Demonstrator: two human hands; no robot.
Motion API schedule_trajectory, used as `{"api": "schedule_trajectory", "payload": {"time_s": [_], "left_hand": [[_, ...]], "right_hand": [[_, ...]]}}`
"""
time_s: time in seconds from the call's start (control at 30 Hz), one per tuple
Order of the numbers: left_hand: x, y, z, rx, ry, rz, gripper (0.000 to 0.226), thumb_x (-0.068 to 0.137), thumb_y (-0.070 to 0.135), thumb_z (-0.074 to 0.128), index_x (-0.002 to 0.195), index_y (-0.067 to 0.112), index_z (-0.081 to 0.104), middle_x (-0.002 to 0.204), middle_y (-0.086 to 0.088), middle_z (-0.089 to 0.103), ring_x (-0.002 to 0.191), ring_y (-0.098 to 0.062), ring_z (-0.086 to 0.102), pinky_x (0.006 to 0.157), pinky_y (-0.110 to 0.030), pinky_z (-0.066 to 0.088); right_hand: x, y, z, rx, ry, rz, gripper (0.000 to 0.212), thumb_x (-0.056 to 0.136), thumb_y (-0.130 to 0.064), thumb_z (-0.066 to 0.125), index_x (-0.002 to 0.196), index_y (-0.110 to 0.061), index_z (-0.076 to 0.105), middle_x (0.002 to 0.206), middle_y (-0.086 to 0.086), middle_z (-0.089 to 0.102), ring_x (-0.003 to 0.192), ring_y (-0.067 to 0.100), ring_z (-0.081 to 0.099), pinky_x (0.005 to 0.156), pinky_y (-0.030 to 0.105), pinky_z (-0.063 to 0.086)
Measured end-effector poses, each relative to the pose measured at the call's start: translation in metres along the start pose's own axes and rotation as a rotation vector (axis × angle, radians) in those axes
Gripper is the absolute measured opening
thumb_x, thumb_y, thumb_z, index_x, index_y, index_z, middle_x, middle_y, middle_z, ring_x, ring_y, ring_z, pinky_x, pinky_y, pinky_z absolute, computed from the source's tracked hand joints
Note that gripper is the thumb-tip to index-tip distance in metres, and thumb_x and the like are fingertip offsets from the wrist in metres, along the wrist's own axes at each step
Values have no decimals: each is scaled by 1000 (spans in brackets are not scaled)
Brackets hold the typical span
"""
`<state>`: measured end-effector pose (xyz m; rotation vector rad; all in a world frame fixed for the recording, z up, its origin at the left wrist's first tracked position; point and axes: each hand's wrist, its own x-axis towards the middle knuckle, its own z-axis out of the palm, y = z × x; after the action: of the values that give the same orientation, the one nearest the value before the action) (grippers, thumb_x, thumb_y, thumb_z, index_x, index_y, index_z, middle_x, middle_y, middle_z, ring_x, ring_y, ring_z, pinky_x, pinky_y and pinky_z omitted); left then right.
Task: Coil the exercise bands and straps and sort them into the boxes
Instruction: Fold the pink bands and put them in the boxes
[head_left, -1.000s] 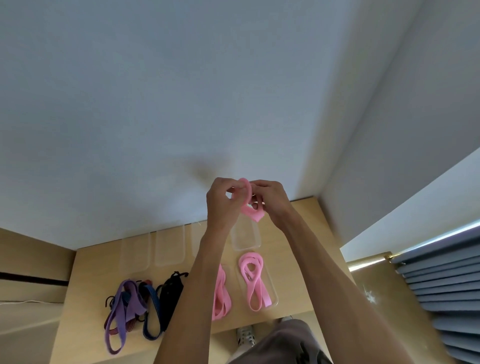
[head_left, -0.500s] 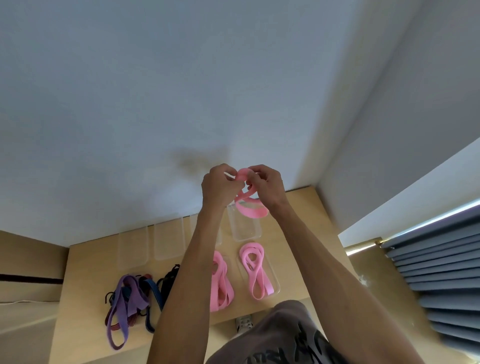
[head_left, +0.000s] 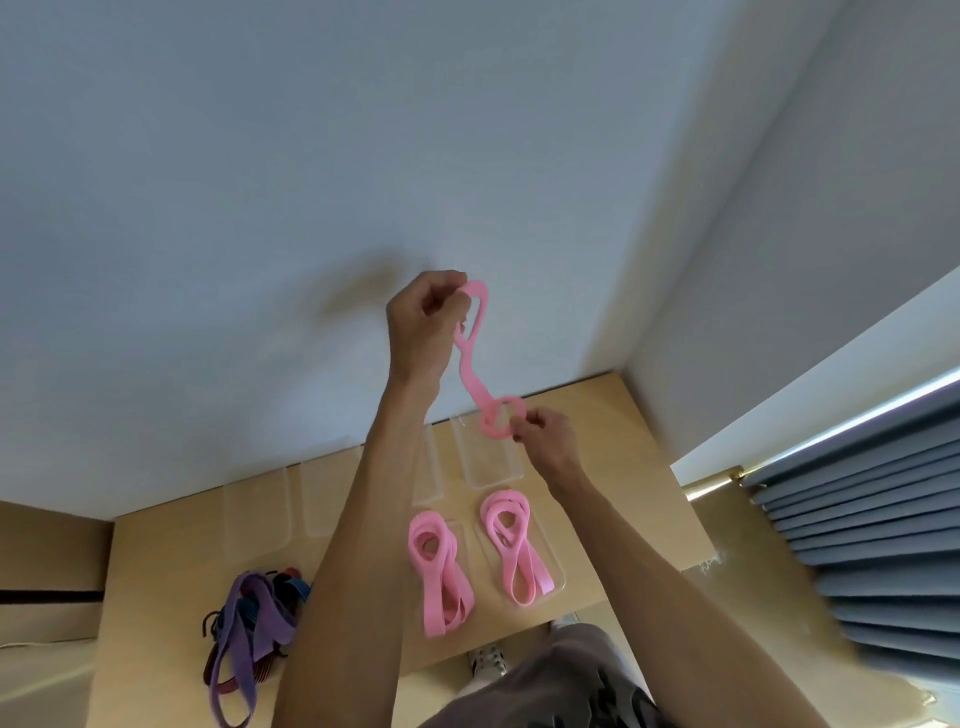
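A pink band (head_left: 471, 358) hangs stretched and twisted in the air above the wooden table (head_left: 644, 447). My left hand (head_left: 423, 325) pinches its upper loop, held high. My right hand (head_left: 545, 434) pinches its lower loop, down near the table's far edge. Two other pink bands lie below: one (head_left: 511, 545) inside a clear box (head_left: 556, 584), the other (head_left: 439, 574) to its left, with its box hard to make out. A tangle of purple, blue and dark straps (head_left: 257, 626) lies at the table's left front.
Several empty clear boxes (head_left: 488, 462) stand along the back of the table by the white wall (head_left: 260, 208). A grey-blue blind (head_left: 872, 519) fills the right side. A shoe (head_left: 488, 660) shows on the floor below the table's front edge.
My hands were close together with the pink band bunched between them. They have drawn apart, left up and right down, and the band is now pulled out long between them.
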<state>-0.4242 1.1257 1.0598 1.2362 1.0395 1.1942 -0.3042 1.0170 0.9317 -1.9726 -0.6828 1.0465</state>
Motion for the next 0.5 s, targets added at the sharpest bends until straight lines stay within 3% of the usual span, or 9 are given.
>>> {"api": "schedule_trajectory", "payload": {"time_s": [0.1,0.17,0.23,0.3,0.37,0.43,0.5], "left_hand": [[0,10,1,71,-235,11,21,81,-4,65,86,14,74,67,5,66,59,-14,59,58,-25,50],[-7,12,5,78,-389,19,21,82,-2,67,89,16,75,72,2,67,61,-16,63,60,-27,52],[-11,14,9,62,-490,0,19,82,2,70,93,17,75,78,-2,68,67,-23,68,60,-32,56],[-11,15,14,65,-493,-43,16,82,8,72,94,18,74,81,-2,69,70,-24,70,58,-33,57],[-7,12,14,75,-401,-51,12,83,13,74,92,21,75,83,1,72,72,-19,70,59,-28,56],[1,2,6,146,-255,11,8,85,19,72,90,25,74,87,0,75,80,-19,72,69,-30,57],[3,-19,-3,215,-83,-66,8,87,31,64,84,27,70,83,-4,73,80,-19,69,74,-35,54]], "right_hand": [[-8,0,3,-39,18,78,62,84,-18,70,141,-8,47,127,11,61,116,27,59,93,37,50],[-15,-19,1,57,15,-107,81,77,-16,71,150,-14,36,142,6,52,127,23,52,99,37,48],[-20,-44,-6,170,-124,-334,79,66,-9,65,142,-18,46,138,-1,58,126,18,55,98,39,50],[-22,-69,-11,343,-241,-394,66,64,1,58,128,-11,54,115,0,71,112,20,66,83,38,55],[-23,-85,-14,503,-312,-358,54,69,9,54,121,-5,55,102,9,73,99,28,71,74,34,53],[-25,-92,-14,533,-330,-298,44,74,9,57,116,-4,59,98,17,73,92,35,72,78,38,52],[-25,-94,-14,496,-310,-261,31,76,2,65,107,-1,63,89,16,72,80,32,71,80,42,53]]}}
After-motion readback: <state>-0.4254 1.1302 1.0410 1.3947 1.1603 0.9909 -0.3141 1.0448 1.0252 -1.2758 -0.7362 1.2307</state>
